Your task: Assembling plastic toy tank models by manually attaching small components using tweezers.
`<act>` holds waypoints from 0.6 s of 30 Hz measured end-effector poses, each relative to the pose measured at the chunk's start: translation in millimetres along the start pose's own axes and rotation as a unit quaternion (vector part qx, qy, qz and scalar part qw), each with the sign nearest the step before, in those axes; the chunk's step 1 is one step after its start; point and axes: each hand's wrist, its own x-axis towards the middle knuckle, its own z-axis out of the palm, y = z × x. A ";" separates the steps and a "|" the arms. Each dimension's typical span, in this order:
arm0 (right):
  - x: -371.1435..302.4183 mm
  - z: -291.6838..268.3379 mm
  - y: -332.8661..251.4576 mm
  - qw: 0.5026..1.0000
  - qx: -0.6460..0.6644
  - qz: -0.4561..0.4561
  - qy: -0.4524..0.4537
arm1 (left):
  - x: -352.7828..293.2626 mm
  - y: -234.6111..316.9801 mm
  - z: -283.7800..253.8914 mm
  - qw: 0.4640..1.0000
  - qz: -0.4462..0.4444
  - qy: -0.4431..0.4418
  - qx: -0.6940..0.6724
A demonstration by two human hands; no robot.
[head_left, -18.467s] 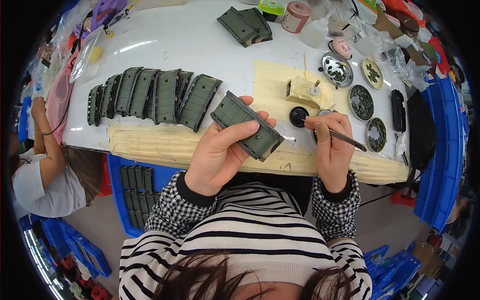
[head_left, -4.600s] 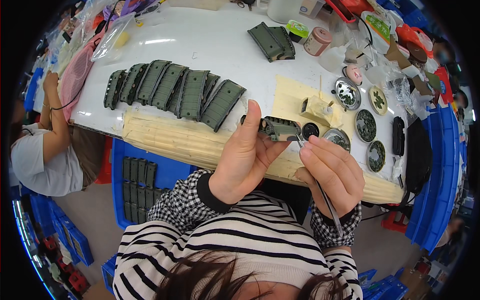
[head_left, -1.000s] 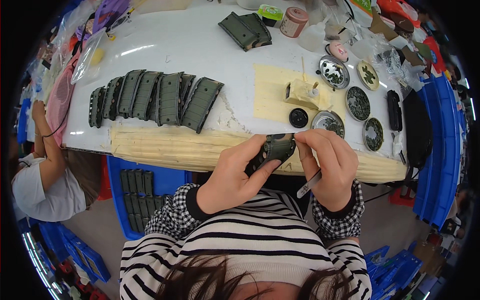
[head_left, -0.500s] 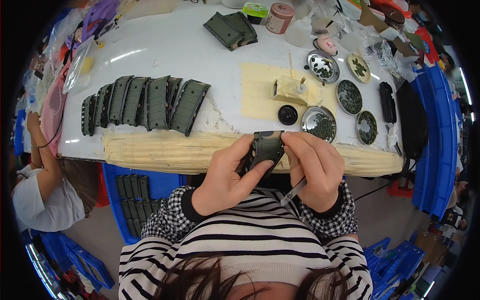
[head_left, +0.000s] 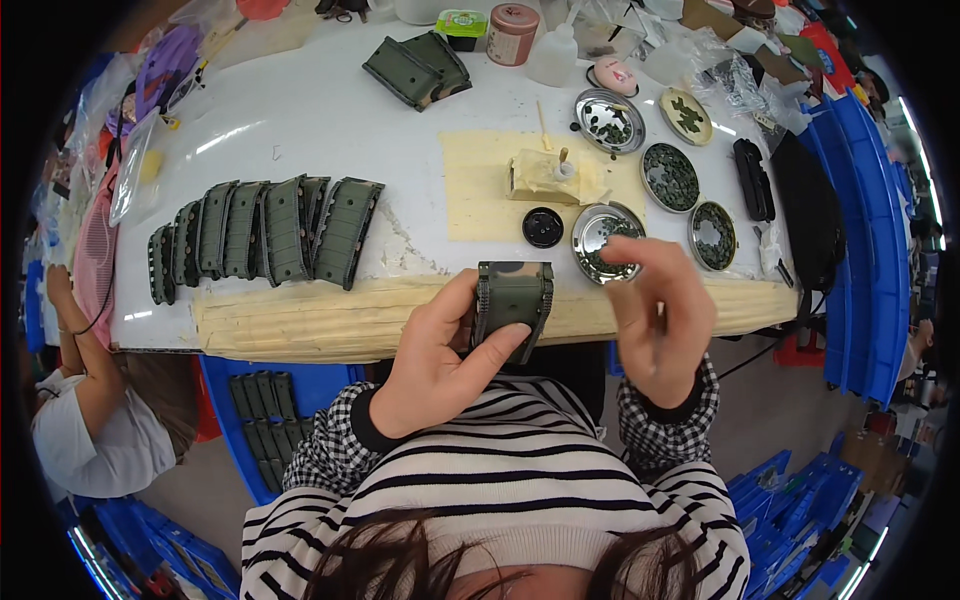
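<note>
My left hand (head_left: 425,365) grips a curved dark green camouflage plastic casing (head_left: 514,300) with toothed side edges. Its thumb lies across the casing's lower face, while the other fingers are largely hidden behind it. My right hand (head_left: 665,315) is apart from the casing, beside the near rim of a round metal dish (head_left: 580,262) of small dark green pieces. Its fingers are curled and partly blurred; whatever they hold is hidden. A round black lid or shallow cup (head_left: 543,228) lies left of that dish.
Similar casings (head_left: 285,230) stand in a row at left; two more (head_left: 418,70) lie farther back. Other dishes (head_left: 670,178) of small pieces stand at right. A wrapped block (head_left: 545,178) sits on yellow paper. A blue crate (head_left: 240,400) holds dark parts below. Another person (head_left: 100,430) sits at left.
My right hand has left the casing and moved right, toward the near metal dish. The slim tool seen in it earlier no longer shows clearly. My left hand still holds the casing.
</note>
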 end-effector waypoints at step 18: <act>14.7 -75.1 109.8 0.952 -0.254 0.171 -0.021 | 0.2 -7.8 -7.6 1.000 0.008 0.022 0.009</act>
